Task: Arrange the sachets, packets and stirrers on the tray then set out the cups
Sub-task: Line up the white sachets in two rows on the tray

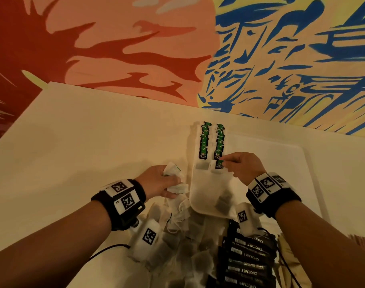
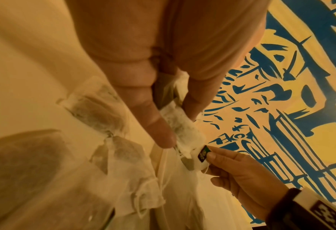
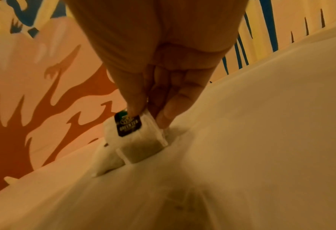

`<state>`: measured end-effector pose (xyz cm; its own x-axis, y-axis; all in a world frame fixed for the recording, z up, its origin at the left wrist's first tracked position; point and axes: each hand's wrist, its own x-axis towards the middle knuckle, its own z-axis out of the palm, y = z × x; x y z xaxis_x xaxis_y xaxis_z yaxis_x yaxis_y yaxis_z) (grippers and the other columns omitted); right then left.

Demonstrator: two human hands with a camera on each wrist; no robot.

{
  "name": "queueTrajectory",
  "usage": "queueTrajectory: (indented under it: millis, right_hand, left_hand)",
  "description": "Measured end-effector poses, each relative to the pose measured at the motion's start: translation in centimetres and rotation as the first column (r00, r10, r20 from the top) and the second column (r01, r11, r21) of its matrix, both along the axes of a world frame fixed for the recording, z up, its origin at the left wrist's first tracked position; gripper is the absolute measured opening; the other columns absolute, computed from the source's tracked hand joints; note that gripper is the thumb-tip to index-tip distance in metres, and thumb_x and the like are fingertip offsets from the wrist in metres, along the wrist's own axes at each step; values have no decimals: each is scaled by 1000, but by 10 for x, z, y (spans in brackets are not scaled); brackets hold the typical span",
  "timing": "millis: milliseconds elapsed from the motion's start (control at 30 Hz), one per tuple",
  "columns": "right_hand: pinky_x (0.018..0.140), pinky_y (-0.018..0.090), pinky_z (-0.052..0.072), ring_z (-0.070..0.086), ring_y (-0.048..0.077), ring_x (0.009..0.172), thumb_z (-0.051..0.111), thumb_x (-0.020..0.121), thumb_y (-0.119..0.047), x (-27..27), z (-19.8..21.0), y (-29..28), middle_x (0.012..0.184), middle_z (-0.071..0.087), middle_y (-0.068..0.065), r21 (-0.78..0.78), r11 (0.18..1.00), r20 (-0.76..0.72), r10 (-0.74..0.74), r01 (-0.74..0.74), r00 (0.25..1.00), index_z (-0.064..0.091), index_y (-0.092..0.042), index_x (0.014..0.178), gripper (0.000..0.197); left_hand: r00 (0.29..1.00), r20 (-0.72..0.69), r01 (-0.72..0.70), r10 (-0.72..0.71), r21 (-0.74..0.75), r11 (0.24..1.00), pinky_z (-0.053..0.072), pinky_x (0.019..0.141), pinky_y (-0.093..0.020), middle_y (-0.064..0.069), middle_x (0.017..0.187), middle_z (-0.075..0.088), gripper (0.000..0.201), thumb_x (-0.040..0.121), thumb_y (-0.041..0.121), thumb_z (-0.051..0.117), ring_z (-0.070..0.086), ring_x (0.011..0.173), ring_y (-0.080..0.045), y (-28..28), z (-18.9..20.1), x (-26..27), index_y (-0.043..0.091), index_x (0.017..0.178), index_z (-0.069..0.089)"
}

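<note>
A white tray (image 1: 200,196) lies on the table with two rows of green-tagged tea bags (image 1: 204,142) along its left side. My right hand (image 1: 229,163) pinches one tea bag (image 3: 141,140) by its green tag at the near end of the right row, its lower edge touching the tray. My left hand (image 1: 171,179) grips a bunch of tea bags (image 2: 184,133) just left of the tray. Loose tea bags (image 1: 177,242) are heaped in front of the tray. Black Chocmet sachets (image 1: 248,260) lie stacked at the near right.
The white table (image 1: 84,146) stretches left and back to a painted wall (image 1: 177,48). The tray's right part (image 1: 281,163) is bare. A pale packet (image 1: 291,256) lies right of the black sachets, at the frame's edge.
</note>
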<state>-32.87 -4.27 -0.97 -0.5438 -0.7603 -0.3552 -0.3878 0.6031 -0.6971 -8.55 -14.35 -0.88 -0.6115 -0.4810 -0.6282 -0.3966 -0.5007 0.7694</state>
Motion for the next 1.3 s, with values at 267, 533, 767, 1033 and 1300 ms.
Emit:
queueTrajectory:
  millis: [267,533,767,1033,1300]
  right_hand:
    - [74,31,55,63,10,71,70,84,-26,-10,-16,-8,81,69,-5,-21,995,-34,-93,93,995,70,-21,96,13]
    - [69,20,40,58,9,81,70,83,-32,-6,-1,16,81,59,-13,30,995,-167,-92,99,982,63,-27,92,14]
    - [72,24,44,55,5,84,81,62,-50,23,0,48,88,60,-14,389,901,-96,246,-191,964,59,-34,96,44]
    - [71,23,44,56,9,86,81,67,-36,37,-5,51,89,62,-12,390,891,-45,271,-233,961,65,-29,78,21]
    - [71,25,44,59,10,76,75,76,-19,43,7,43,75,61,-9,174,972,-54,170,-158,984,61,-34,83,22]
  left_hand:
    - [1000,18,15,-15,-7,1000,60,73,-32,-12,97,66,9,89,5,62,67,87,-24,2,-6,-2,8,97,62]
    - [999,31,30,-30,-17,999,58,66,-26,-9,95,65,7,89,7,62,66,85,-21,4,-3,-6,12,93,63]
    - [999,9,38,-38,-20,999,56,59,-23,-6,88,66,5,88,10,65,66,73,-15,13,2,-11,12,92,64]
    - [999,27,44,-42,-84,995,52,50,-24,-4,75,61,14,81,15,74,61,59,-13,19,12,-9,13,81,59]
    - [998,53,33,-26,-142,989,47,48,-24,-2,77,63,8,84,16,68,58,62,-13,20,11,-8,18,90,63]
